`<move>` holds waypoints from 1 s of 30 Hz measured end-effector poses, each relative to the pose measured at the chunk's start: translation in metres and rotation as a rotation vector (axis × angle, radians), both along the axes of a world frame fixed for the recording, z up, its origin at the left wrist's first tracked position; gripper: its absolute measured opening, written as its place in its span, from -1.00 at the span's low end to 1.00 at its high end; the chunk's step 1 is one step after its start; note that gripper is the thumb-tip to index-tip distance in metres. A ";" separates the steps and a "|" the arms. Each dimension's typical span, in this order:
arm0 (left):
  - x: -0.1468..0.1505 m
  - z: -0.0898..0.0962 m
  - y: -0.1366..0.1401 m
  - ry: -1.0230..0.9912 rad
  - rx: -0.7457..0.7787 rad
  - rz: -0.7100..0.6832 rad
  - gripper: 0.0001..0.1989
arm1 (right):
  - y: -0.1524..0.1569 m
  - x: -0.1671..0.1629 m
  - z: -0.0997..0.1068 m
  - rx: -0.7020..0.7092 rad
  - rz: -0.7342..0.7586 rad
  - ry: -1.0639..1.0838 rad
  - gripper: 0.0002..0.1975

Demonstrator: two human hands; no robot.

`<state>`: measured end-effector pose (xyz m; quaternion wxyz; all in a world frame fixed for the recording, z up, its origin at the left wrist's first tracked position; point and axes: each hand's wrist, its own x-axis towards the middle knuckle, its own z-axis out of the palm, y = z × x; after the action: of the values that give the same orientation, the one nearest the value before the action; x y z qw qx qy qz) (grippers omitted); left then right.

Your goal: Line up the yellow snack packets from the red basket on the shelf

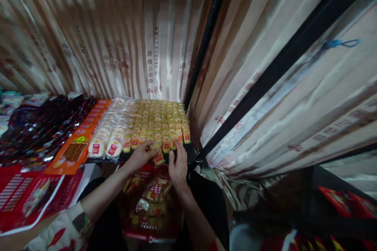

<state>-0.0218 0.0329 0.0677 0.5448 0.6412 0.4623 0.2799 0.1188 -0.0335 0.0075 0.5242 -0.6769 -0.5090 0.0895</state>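
Observation:
My left hand [142, 154] pinches a small yellow snack packet with a red label [158, 158] at the front edge of the display. Beside it, my right hand [178, 163] is open, its fingers stretched towards the front row at the right and nothing visibly gripped. Tight rows of matching yellow packets [159, 115] cover the display behind both hands. Between my legs, below the hands, sits a red plastic basket [138, 235] with several loose packets [156, 208] inside. Whether my right fingertips touch the row cannot be made out.
Left of the yellow rows lie clear packs of round white snacks [101, 141], orange bags [72, 149] and dark shiny packs [41, 125]. A second red basket [17, 192] is at lower left. Printed curtains [126, 39] hang behind, with a black pole [250, 90] at right.

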 end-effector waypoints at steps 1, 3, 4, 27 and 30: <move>0.008 0.008 0.008 -0.014 -0.020 -0.002 -0.67 | 0.010 0.010 0.002 0.013 -0.062 -0.043 -0.52; 0.027 0.022 0.026 -0.040 -0.026 0.009 -0.67 | 0.032 0.030 0.001 0.011 -0.132 -0.067 -0.48; 0.038 0.027 0.037 -0.050 0.000 0.027 -0.67 | 0.043 0.038 -0.001 0.008 -0.155 -0.065 -0.46; 0.243 0.040 0.176 0.580 0.590 -0.143 -0.67 | 0.114 0.098 0.004 -0.168 -0.345 -0.066 -0.51; 0.243 0.031 0.178 0.621 0.581 -0.208 -0.66 | 0.121 0.099 0.005 -0.208 -0.276 -0.055 -0.47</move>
<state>0.2213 0.2106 0.0988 0.2024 0.8647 0.4392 0.1357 0.2175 0.0878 0.0127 0.4444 -0.7932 -0.4134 0.0501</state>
